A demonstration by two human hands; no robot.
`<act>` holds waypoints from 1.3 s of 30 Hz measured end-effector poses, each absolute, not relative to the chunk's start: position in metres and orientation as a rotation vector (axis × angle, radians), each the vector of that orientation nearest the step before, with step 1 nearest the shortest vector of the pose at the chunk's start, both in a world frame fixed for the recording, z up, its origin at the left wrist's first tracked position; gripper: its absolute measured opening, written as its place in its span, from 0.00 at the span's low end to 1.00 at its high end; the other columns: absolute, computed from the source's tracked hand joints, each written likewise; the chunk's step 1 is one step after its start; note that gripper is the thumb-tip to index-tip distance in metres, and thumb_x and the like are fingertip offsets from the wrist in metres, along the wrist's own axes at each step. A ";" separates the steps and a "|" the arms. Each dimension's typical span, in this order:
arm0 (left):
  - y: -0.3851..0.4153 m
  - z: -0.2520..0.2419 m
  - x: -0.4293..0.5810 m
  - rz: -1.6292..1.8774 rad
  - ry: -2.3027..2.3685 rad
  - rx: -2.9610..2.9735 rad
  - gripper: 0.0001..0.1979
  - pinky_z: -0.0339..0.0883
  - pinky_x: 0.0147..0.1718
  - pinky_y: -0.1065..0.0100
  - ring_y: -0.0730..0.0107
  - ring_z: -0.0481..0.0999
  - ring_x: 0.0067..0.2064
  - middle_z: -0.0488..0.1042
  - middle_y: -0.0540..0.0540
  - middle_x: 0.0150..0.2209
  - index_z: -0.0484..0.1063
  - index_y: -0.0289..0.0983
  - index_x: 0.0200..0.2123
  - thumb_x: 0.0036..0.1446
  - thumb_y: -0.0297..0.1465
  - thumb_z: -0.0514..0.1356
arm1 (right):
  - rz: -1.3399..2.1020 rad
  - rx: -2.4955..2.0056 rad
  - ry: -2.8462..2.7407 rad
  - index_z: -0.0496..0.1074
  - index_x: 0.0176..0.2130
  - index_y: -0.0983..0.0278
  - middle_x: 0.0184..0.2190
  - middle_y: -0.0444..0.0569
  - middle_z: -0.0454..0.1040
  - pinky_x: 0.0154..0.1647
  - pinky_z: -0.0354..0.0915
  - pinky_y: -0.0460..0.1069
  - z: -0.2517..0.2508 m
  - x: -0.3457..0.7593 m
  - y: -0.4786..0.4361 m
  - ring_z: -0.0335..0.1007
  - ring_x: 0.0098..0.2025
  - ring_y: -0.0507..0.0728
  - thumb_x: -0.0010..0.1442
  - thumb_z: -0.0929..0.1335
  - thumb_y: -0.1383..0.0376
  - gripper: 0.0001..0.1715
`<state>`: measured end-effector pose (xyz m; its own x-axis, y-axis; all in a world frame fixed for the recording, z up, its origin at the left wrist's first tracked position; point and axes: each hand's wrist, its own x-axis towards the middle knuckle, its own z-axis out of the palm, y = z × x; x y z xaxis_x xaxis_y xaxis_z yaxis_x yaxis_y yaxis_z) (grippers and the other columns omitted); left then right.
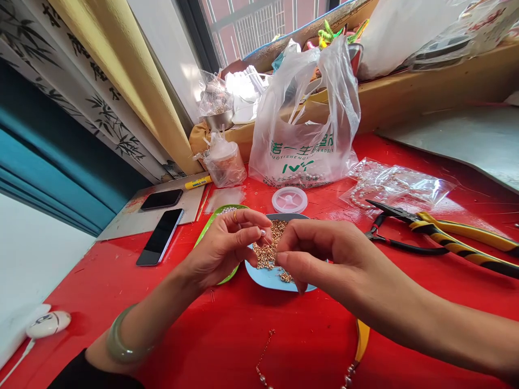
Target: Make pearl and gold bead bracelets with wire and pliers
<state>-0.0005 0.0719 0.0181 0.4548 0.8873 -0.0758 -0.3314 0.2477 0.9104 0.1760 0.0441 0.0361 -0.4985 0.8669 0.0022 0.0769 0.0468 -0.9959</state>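
Note:
My left hand (227, 240) pinches a small pearl bead (263, 233) between thumb and forefinger. Close beside it, my right hand (320, 248) is closed in a pinch; what its fingertips hold is too small to make out, though a thin line like wire shows between the hands. Both hands are above a blue plate (261, 280) heaped with gold beads (265, 254). A green plate (201, 233) with whitish beads lies partly hidden behind my left hand. Nearer me is a beaded chain (263, 373), running out of the bottom of view.
Right of the plates lie large yellow-black pliers (446, 232) and black-handled cutters (405, 244). A yellow handle (362, 340) shows below my right forearm. Behind stand a plastic bag (304, 135), a round clear lid (289, 200) and bagged pearl strands (397, 183). Two phones (160, 237) lie left.

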 end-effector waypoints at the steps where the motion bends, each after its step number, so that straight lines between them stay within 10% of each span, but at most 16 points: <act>1: 0.072 0.018 -0.001 0.932 0.695 0.986 0.06 0.71 0.17 0.84 0.80 0.74 0.22 0.77 0.50 0.23 0.78 0.35 0.26 0.43 0.29 0.71 | 1.515 -0.965 -1.667 0.62 0.22 0.63 0.18 0.40 0.61 0.19 0.50 0.45 0.036 0.176 0.044 0.54 0.21 0.49 0.51 0.62 0.68 0.07; 39: 0.070 0.018 0.003 1.010 0.679 1.168 0.13 0.67 0.23 0.79 0.79 0.72 0.24 0.76 0.52 0.22 0.78 0.36 0.29 0.36 0.22 0.72 | 1.447 -0.921 -1.740 0.64 0.25 0.64 0.19 0.40 0.62 0.20 0.52 0.44 0.030 0.174 0.045 0.56 0.22 0.48 0.53 0.61 0.70 0.07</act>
